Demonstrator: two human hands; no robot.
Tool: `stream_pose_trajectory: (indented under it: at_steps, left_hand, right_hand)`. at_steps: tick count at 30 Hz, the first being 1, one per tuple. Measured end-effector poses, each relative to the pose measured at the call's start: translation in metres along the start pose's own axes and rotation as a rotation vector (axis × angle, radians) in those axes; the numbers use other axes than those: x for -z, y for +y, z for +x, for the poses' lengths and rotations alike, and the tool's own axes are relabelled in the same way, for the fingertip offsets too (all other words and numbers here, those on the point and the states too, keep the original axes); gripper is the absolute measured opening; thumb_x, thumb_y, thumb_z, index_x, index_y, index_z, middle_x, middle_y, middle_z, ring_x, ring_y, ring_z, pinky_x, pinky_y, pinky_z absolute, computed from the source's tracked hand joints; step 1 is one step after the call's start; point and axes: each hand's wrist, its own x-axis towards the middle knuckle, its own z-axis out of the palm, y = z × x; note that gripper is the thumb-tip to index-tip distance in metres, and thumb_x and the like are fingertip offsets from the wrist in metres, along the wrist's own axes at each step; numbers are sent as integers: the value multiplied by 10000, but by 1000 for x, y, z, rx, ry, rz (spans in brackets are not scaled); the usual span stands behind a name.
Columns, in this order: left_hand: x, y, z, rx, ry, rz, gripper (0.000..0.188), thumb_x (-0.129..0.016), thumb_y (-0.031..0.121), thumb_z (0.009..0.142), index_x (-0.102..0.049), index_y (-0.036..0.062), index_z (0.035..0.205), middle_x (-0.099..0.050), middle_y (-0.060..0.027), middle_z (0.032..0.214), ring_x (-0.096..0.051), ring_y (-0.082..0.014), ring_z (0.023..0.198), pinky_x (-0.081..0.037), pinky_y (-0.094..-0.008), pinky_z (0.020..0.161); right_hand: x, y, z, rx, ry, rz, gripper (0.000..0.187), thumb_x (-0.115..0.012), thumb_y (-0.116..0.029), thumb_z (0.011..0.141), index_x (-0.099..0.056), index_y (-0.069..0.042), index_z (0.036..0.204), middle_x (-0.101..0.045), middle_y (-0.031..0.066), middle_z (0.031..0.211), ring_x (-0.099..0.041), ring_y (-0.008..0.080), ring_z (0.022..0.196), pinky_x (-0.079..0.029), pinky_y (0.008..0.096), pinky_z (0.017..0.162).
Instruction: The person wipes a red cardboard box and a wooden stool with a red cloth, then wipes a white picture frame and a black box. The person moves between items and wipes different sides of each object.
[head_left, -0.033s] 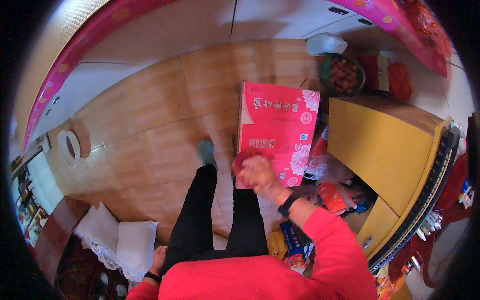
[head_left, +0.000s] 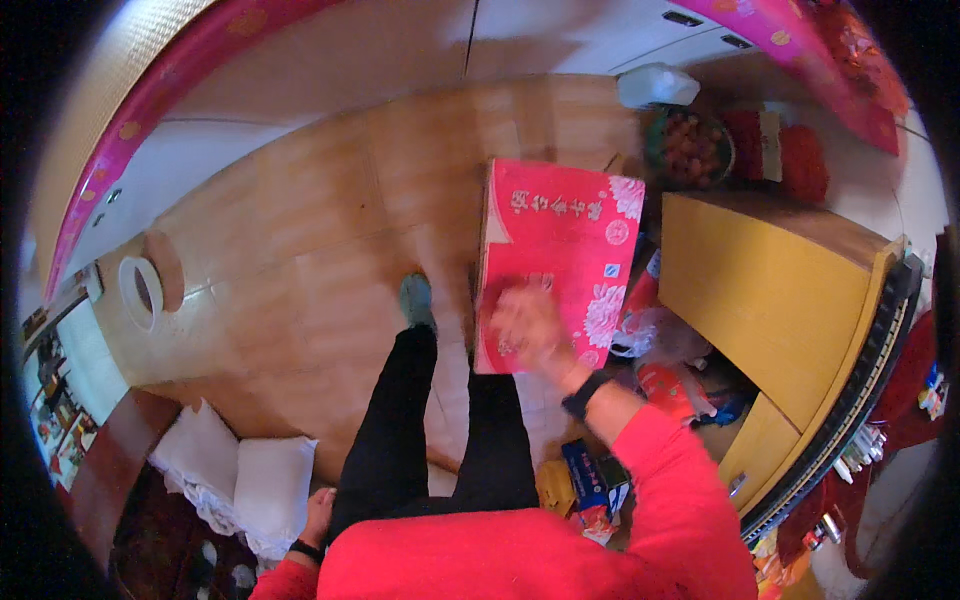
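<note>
A red cardboard box (head_left: 560,235) with pale flowers printed on it lies in front of my legs, on the right side of the view. My right hand (head_left: 528,322), wearing a black wristband, presses on the near left part of its top. Under the fingers is a red cloth (head_left: 492,290), hard to tell from the red box; motion blurs both hand and cloth. Beside my left thigh, my left hand (head_left: 318,515) rests low with its fingers loosely stretched, and I see nothing in it.
At right stands a yellow wooden cabinet (head_left: 770,280), with plastic bags (head_left: 660,335) beside it. Behind are a basket of round reddish things (head_left: 692,150) and a white jug (head_left: 657,87). White cushions (head_left: 272,490) and a white bin (head_left: 141,293) are at left.
My right hand has slid a little forward and right across the box top with the cloth. The left hand stays where it was.
</note>
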Motion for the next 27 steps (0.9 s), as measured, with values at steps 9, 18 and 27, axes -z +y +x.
stream_pose_trajectory:
  at_steps: [9,18,27]
  left_hand:
    - [0,-42,18,17,0,-61,248,-584,206,995,-693,-15,968,-692,-37,868,-615,-136,834,-497,-293,791]
    - [2,-57,27,-79,-44,81,253,-546,188,1007,-695,-17,998,-701,-69,912,-626,-152,881,-499,-312,815]
    - [5,-53,24,-21,-23,56,276,-555,217,1008,-691,-18,958,-680,-29,885,-600,-129,826,-488,-295,767]
  right_hand:
    - [-30,11,-13,0,93,-355,347,-618,6,677,-701,-116,992,-631,111,1114,-573,351,1072,-433,485,927]
    - [19,-29,-62,-183,109,2,116,-572,-16,865,-677,-58,891,-690,96,1001,-667,258,935,-541,377,853]
    - [89,73,8,-120,312,-775,287,-635,11,735,-688,-113,988,-642,110,1112,-565,324,1137,-467,470,896]
